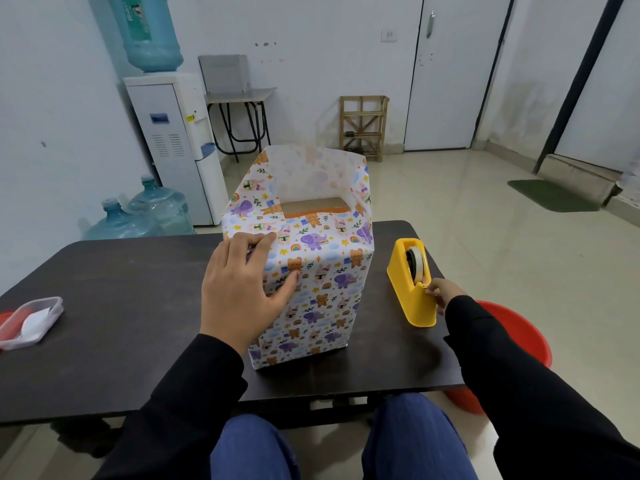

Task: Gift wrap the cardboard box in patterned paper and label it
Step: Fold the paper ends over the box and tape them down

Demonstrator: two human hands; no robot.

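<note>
Smooth, lightly sheened patterned paper covers the cardboard box, its bare brown top matt. The dark bench shows a matt, faintly grained finish; the yellow tape dispenser is smooth plastic, the tub translucent plastic.

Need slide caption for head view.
Left hand presses the wrapped box while right hand pinches at the yellow tape dispenser.

Left grip on box; right grip, dispenser
</note>
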